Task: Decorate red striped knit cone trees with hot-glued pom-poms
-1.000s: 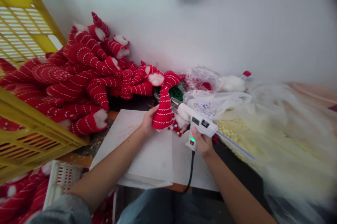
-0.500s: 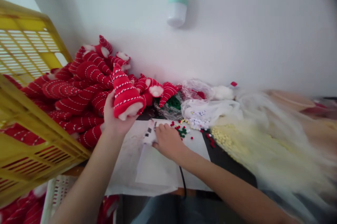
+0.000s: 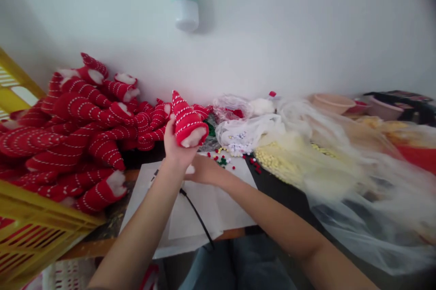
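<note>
My left hand [image 3: 179,147] holds up a red cone-shaped hat [image 3: 187,119] with white stitched bands, its tip upward and white stuffing showing at its lower opening. Just behind and below that wrist is my right hand [image 3: 200,169], its fingers mostly hidden behind my left hand. A small white object [image 3: 189,170] shows beside the right hand, with a black cable [image 3: 197,215] running down close by. Under both hands lie white paper sheets [image 3: 194,217]. Small red, green and white pompoms [image 3: 223,161] are scattered on the paper's far part.
Many red stuffed cones [image 3: 78,131] are piled at the left, beside a yellow crate [image 3: 44,222]. Clear bags [image 3: 368,199] with yellow beads [image 3: 279,162] cover the right side. Pink bowls [image 3: 332,102] stand at the back right. A green and white bulb [image 3: 185,3] hangs above.
The view has turned right. My right hand has moved left over the paper, close behind my left wrist. The left hand still holds the red cone. The cable's upper end now shows.
</note>
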Demonstrator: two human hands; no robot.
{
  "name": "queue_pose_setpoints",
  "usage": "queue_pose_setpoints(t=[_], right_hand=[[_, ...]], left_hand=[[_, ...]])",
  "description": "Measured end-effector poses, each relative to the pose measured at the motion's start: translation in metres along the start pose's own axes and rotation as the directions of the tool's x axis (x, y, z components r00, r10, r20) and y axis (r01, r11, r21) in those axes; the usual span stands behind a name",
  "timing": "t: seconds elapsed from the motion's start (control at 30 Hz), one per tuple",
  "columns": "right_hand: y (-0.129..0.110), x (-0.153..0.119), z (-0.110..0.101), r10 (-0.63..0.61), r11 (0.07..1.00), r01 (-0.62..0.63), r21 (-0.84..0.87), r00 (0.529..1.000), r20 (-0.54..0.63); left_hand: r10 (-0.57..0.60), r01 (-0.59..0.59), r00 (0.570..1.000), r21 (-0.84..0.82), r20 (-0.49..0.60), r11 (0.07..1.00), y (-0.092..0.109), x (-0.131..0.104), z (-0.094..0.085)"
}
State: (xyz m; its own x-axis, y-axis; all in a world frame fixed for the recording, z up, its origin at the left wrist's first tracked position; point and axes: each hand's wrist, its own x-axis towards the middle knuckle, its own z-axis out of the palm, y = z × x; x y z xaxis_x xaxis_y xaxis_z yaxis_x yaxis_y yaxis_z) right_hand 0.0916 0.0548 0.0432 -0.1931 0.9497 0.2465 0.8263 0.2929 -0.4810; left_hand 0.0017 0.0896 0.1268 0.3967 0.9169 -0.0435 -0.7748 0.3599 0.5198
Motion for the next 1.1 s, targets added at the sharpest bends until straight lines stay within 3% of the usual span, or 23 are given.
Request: queue_pose_setpoints(t=[0.07, 0.2, 0.33, 0.5, 0.67, 0.73, 0.87, 0.97, 1.1], right_hand=[[0.040, -0.024, -0.020, 0.090, 0.995, -0.091, 0.029, 0.995, 0.029], [0.100, -0.050, -0.054, 0.136, 0.990, -0.137, 0.020, 0.990, 0.046], [0.124, -0.052, -0.050, 0.138, 0.990, -0.139, 0.013, 0.987, 0.086], [0.134, -0.050, -0.024, 0.163, 0.984, -0.165, 0.068, 0.986, 0.040], [0.135, -0.060, -0.028, 0.177, 0.975, -0.166, 0.151, 0.982, -0.065], [0.128, -0.064, -0.033, 0.206, 0.957, -0.154, 0.244, 0.957, -0.203], [0.105, -0.068, -0.038, 0.260, 0.869, 0.012, 0.495, 0.840, -0.477], [0.091, -0.070, -0.037, 0.197, 0.868, 0.100, 0.486, 0.829, -0.523], [0.087, -0.072, -0.037, 0.082, 0.926, 0.157, 0.343, 0.804, -0.589]], left_hand=[[-0.035, 0.035, 0.999, -0.024, -0.006, 0.999, -0.007, 0.008, -0.006], [-0.103, 0.102, 0.995, -0.055, -0.015, 0.993, -0.028, 0.018, -0.026], [-0.151, 0.151, 0.988, -0.003, -0.022, 0.989, -0.044, 0.026, -0.052], [-0.190, 0.193, 0.980, 0.074, -0.055, 0.978, -0.047, 0.033, -0.077], [-0.215, 0.231, 0.970, 0.165, -0.109, 0.959, -0.049, 0.032, -0.082], [-0.192, 0.229, 0.963, 0.199, -0.190, 0.953, -0.053, 0.030, -0.080], [-0.158, 0.229, 0.950, 0.257, -0.270, 0.939, -0.065, 0.027, -0.074], [-0.192, 0.270, 0.946, 0.308, -0.262, 0.912, -0.074, 0.024, -0.072], [-0.236, 0.321, 0.936, 0.364, -0.260, 0.874, -0.079, 0.021, -0.071]])
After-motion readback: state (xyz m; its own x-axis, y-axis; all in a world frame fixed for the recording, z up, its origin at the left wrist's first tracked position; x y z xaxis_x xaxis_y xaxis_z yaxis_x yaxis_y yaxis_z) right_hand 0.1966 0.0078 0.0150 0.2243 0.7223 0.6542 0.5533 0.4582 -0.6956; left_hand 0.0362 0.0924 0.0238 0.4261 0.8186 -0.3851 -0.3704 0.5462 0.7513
